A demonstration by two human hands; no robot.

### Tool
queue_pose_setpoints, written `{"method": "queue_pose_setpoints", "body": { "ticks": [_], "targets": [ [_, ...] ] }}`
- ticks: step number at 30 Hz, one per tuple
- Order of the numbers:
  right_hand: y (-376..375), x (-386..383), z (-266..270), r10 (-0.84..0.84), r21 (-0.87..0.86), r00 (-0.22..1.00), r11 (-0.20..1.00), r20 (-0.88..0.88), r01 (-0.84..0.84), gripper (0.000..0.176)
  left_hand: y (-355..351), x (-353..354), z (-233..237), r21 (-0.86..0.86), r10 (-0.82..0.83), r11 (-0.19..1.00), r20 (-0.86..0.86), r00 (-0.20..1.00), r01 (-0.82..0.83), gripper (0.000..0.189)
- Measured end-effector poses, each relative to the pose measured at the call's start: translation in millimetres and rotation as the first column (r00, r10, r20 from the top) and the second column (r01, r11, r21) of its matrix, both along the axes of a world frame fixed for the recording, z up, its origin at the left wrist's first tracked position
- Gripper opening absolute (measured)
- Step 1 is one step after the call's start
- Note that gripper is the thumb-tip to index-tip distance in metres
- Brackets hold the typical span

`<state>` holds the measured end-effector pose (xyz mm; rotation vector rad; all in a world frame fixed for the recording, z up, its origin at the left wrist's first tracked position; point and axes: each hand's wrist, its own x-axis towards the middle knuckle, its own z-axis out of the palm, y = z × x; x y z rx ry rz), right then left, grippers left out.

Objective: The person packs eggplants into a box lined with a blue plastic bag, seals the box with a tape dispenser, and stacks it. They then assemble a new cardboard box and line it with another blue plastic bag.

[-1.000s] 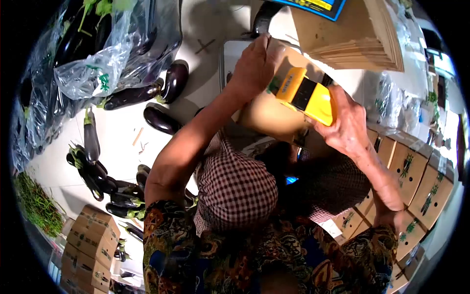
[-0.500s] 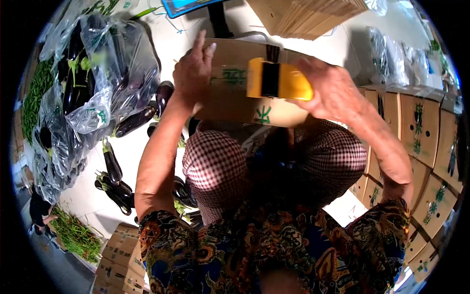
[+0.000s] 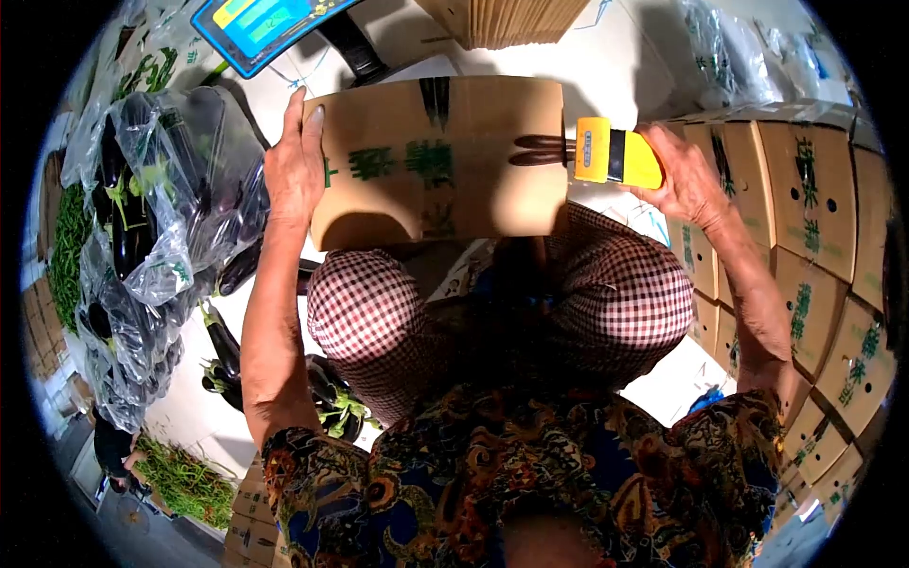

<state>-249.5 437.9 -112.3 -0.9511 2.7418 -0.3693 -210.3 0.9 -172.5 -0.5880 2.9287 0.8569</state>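
Observation:
A closed cardboard box (image 3: pixel 379 204) with green printed characters and dark printed eggplant shapes sits in front of my knees. Gripping its left end is my left hand (image 3: pixel 295 175), with the fingers along the edge and the thumb on the near face. My right hand (image 3: pixel 686 175) is closed round a yellow tape dispenser (image 3: pixel 592 156) with a black band. The dispenser is just off the right end of the box; whether tape stretches between them is hard to make out.
Eggplants in clear plastic bags (image 3: pixel 180 189) lie at left, with loose eggplants (image 3: pixel 222 341) on the floor. A blue-framed scale display (image 3: pixel 265 24) and flattened cartons (image 3: pixel 502 24) are ahead. Printed boxes (image 3: pixel 805 189) stack at right. Green peppers (image 3: pixel 185 483) lie lower left, near another person (image 3: pixel 109 440).
The tape dispenser has moved right, from over the box to beyond its right end. The box has turned so its printed face shows fully, and my left hand has shifted left in view.

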Motion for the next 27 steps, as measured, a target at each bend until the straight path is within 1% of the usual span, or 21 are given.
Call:
{"method": "queue_pose_setpoints", "body": {
  "ticks": [1,3,4,6,7,10,11,13,14,15,16,17,18,20,21,23,26,27],
  "targets": [
    [3.0,-0.1,-2.8,-0.012,0.002,0.999,1.0,0.045,0.012,0.052,-5.1,-0.8,-8.6,-0.074,-0.041,0.997,-0.047,0.998,0.037,0.05],
    [3.9,1.8,-7.8,-0.042,0.003,0.989,0.999,0.14,0.042,0.053,-1.4,-0.3,-5.1,-0.003,-0.014,1.0,-0.036,0.999,0.014,0.051],
    [5.8,2.7,-13.5,-0.044,-0.018,0.992,0.999,0.121,0.046,0.053,1.4,0.5,-0.4,0.046,0.011,0.999,-0.027,1.0,-0.009,0.05],
    [5.2,4.0,-25.3,-0.042,-0.061,0.995,0.997,0.085,0.047,0.053,-1.9,-0.1,-3.2,0.025,-0.009,1.0,-0.058,0.998,0.011,0.049],
    [3.7,4.3,-28.9,-0.051,-0.046,0.995,0.997,0.082,0.055,0.052,-2.2,-0.3,-4.4,0.015,-0.02,1.0,-0.074,0.997,0.021,0.049],
    [0.8,3.5,-43.3,-0.098,-0.062,0.976,0.992,0.195,0.112,0.05,1.4,0.8,-2.9,0.038,-0.002,0.999,-0.099,0.995,0.006,0.049],
    [0.3,5.5,-50.6,-0.102,-0.094,0.97,0.988,0.222,0.125,0.047,-1.6,1.1,-7.4,0.033,-0.013,0.999,-0.134,0.991,0.018,0.05],
    [-6.3,14.2,-64.9,-0.152,-0.168,0.947,0.964,0.284,0.206,0.046,-5.0,2.1,-10.0,0.034,-0.013,0.999,-0.147,0.989,0.018,0.05],
    [-5.8,17.5,-76.6,-0.177,-0.209,0.934,0.946,0.31,0.248,0.045,-6.8,-0.8,-10.2,0.029,-0.017,0.999,-0.161,0.987,0.022,0.051],
    [-6.1,18.9,-96.9,-0.225,-0.214,0.905,0.925,0.361,0.315,0.042,-7.4,-2.1,-9.0,0.041,-0.036,0.998,-0.19,0.981,0.044,0.052],
    [1.2,22.6,-110.7,-0.203,-0.154,0.887,0.945,0.414,0.288,0.035,-6.5,-1.5,-5.0,0.063,-0.006,0.998,-0.148,0.989,0.016,0.054],
    [2.4,26.8,-123.0,-0.154,-0.26,0.878,0.919,0.453,0.295,0.031,-7.9,-3.1,-7.6,0.06,-0.028,0.997,-0.178,0.984,0.039,0.054],
    [2.9,28.8,-133.8,-0.141,-0.282,0.876,0.913,0.462,0.296,0.034,-13.3,-4.4,-11.3,0.056,-0.046,0.997,-0.208,0.977,0.059,0.054],
    [0.5,32.2,-150.9,-0.115,-0.323,0.87,0.899,0.48,0.297,0.042,-18.8,-4.7,-17.1,0.099,-0.056,0.992,-0.201,0.978,0.078,0.052],
    [0.7,28.6,-157.4,-0.111,-0.309,0.872,0.908,0.476,0.284,0.046,-20.6,-6.4,-17.3,0.123,-0.059,0.989,-0.199,0.978,0.085,0.051],
    [2.7,27.8,-173.1,-0.074,-0.333,0.944,0.924,0.323,0.186,0.058,-13.6,-3.7,-11.3,0.152,-0.025,0.987,-0.154,0.988,0.049,0.049],
    [2.3,27.9,-185.7,-0.041,-0.352,0.982,0.93,0.182,0.104,0.059,-12.4,-0.3,-6.7,0.162,0.032,0.987,-0.074,0.997,-0.019,0.049],
    [11.9,22.7,-192.8,0.095,-0.357,0.99,0.933,0.104,-0.052,0.063,-12.6,-1.2,-5.8,0.164,0.038,0.986,-0.059,0.998,-0.028,0.05]
  ]
}}
